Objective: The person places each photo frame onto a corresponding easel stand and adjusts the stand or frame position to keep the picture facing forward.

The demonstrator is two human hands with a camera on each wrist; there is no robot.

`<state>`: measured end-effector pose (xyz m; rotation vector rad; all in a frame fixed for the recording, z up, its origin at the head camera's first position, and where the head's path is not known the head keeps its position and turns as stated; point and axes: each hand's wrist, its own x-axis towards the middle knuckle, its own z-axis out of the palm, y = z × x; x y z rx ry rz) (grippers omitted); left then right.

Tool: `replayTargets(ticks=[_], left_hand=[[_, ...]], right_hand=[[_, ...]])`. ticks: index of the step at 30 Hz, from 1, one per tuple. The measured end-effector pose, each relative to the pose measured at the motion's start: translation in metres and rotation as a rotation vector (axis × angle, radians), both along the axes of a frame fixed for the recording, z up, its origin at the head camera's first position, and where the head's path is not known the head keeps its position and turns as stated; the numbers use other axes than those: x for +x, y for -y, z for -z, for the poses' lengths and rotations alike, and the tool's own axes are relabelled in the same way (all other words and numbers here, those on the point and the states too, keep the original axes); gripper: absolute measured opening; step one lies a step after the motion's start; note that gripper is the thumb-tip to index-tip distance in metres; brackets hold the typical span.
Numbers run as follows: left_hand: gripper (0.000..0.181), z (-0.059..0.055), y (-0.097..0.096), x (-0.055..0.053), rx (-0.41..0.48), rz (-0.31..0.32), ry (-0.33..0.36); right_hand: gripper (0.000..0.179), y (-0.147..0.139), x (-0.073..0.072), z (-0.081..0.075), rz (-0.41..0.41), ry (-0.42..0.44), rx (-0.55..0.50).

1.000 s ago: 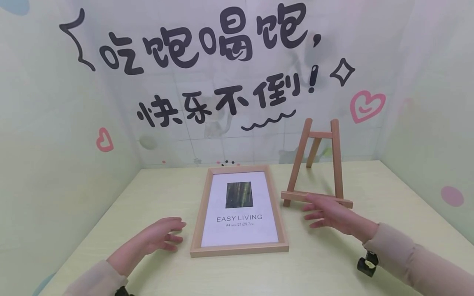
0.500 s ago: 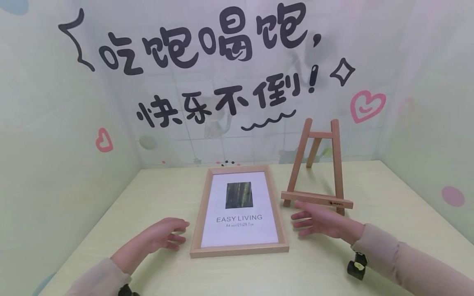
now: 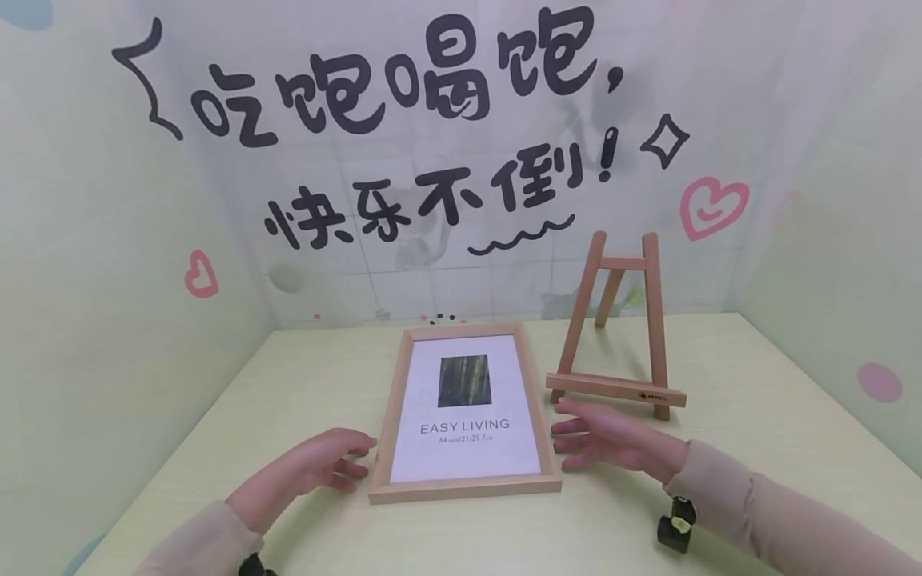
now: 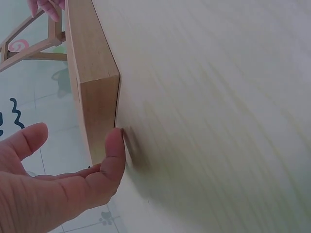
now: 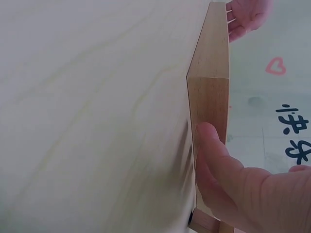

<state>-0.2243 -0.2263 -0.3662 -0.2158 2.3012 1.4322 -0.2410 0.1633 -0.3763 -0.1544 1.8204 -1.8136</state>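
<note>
A light wooden picture frame lies flat on the table, its white sheet reading "EASY LIVING" under a small dark forest picture. My left hand is beside the frame's left edge, fingers relaxed and fingertips right at the wood. In the left wrist view a fingertip overlaps the frame's side near the tabletop. On the opposite side my right hand has its loosely spread fingers close to the right edge. The right wrist view has those fingers against the frame's side wall. Neither hand grips anything.
Behind my right hand stands a small wooden easel with a front ledge, close to the frame's right side. The pale wooden table meets a printed backdrop with black lettering at the back and at both sides.
My right hand has moved left, from in front of the easel's ledge to the frame's right edge. My left hand has shifted slightly right toward the frame. Frame and easel stay put.
</note>
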Motion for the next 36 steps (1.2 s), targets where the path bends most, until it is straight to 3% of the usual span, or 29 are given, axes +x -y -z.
replayTargets(ticks=[25, 36], left_hand=[[0.026, 0.006, -0.019, -0.004, 0.004, -0.058, 0.051], [0.027, 0.004, -0.023, -0.003, -0.028, -0.053, 0.047]], right_hand=[[0.054, 0.006, -0.001, 0.004, 0.066, 0.091, -0.040], [0.051, 0.009, -0.002, 0.004, 0.114, 0.119, -0.068]])
